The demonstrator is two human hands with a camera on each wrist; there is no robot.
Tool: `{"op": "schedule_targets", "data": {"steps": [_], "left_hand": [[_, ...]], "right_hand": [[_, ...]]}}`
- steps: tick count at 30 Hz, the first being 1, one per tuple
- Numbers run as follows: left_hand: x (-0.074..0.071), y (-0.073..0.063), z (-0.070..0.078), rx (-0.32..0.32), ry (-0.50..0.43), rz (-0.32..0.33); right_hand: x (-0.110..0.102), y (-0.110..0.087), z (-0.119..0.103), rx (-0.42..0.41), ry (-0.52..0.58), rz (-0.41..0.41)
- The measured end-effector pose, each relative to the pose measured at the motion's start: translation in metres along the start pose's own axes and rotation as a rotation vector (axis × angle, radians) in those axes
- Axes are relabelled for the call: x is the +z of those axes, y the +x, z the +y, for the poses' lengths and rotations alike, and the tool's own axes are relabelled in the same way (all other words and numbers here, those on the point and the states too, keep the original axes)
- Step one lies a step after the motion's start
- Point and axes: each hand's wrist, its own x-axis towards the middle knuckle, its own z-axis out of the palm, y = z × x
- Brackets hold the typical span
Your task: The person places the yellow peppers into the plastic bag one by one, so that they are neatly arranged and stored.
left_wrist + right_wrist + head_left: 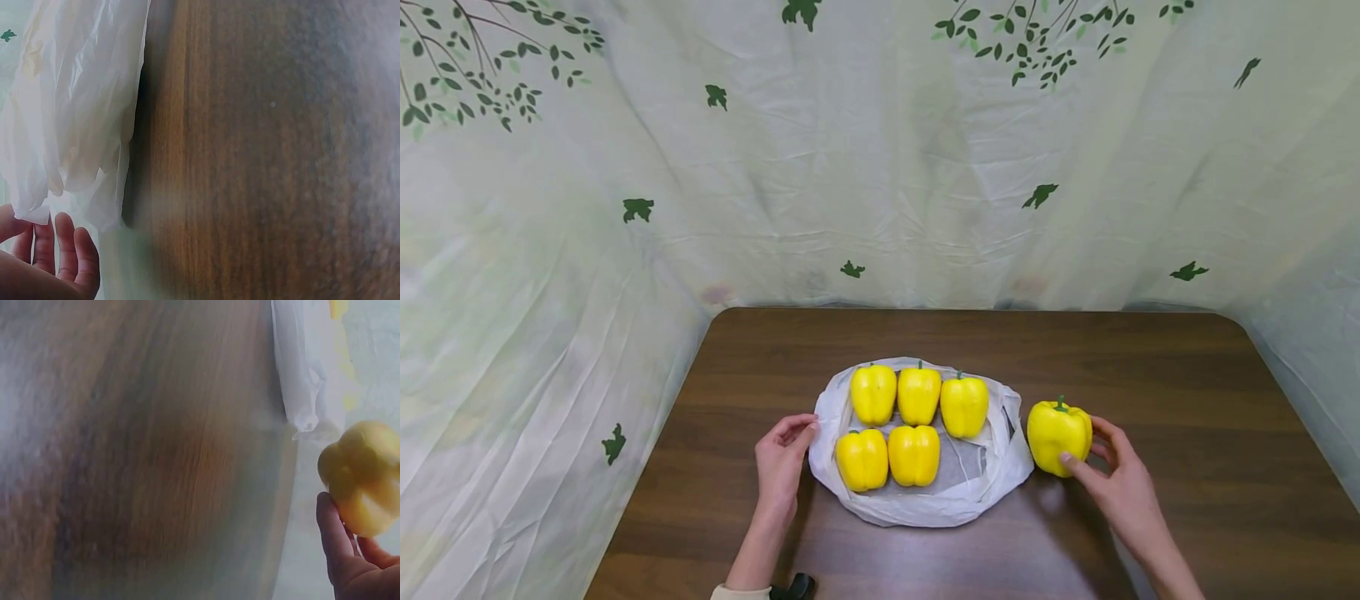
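Observation:
A white plastic bag (917, 510) lies wide open on the table, its rim rolled outward. Several yellow bell peppers (913, 456) rest inside it in two rows, three at the back and two in front. My left hand (781, 467) pinches the bag's left edge between thumb and fingers; the left wrist view shows the thin plastic (81, 112) at the fingertips. Just right of the bag, my right hand (1116, 483) grips another yellow bell pepper (1058, 435), stem up. In the right wrist view this pepper's lobed underside (362, 478) faces the camera, thumb against it.
The brown wooden table (737, 358) spreads around the bag, its rounded far corners near the backdrop. A pale curtain (880, 167) printed with green leaves hangs behind and along the sides. A dark strap piece (801, 586) shows by the left wrist.

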Motion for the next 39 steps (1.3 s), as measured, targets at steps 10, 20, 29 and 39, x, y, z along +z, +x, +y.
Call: {"op": "schedule_targets", "data": {"steps": [10,20,29,39], "left_hand": [[0.002,-0.001,0.001,0.002,-0.013,-0.003],[0.001,0.0,0.001,-0.003,-0.006,-0.009],[0.001,0.0,0.0,0.009,-0.016,-0.001],[0.001,-0.001,-0.001,0.028,-0.023,0.011]], "right_hand": [[0.009,-0.004,-0.006,-0.073,0.001,0.013],[0.015,-0.006,-0.015,-0.04,-0.025,-0.034],[0.022,-0.008,-0.018,-0.034,0.016,-0.07],[0.031,-0.008,-0.021,-0.054,0.07,-0.09]]}}
